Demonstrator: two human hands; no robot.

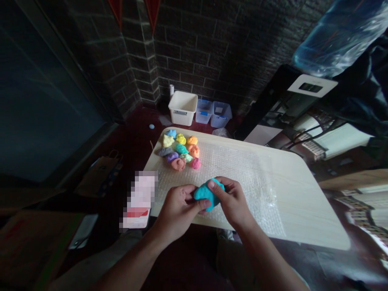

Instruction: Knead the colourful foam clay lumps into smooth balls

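Note:
Between my two hands is a turquoise lump of modelling clay (202, 192), flattened and uneven in outline. My left hand (181, 206) grips its left and lower side, thumb pressed on the front. From the right, my right hand (233, 198) pinches the upper edge, its thumb on top and fingers behind. Both hands hold it above the near edge of the table. Beyond them, several clay lumps sit in a cluster at the table's far left, among them a pink lump (195, 163), a brown-orange lump (178, 164) and a purple lump (172, 157).
Bubble wrap (242, 173) covers much of the pale table (303, 182). A white bin (183, 107) and clear tubs (220, 115) stand on the floor by the brick wall. At right is a water dispenser (313, 85); a paper bag (98, 176) lies left.

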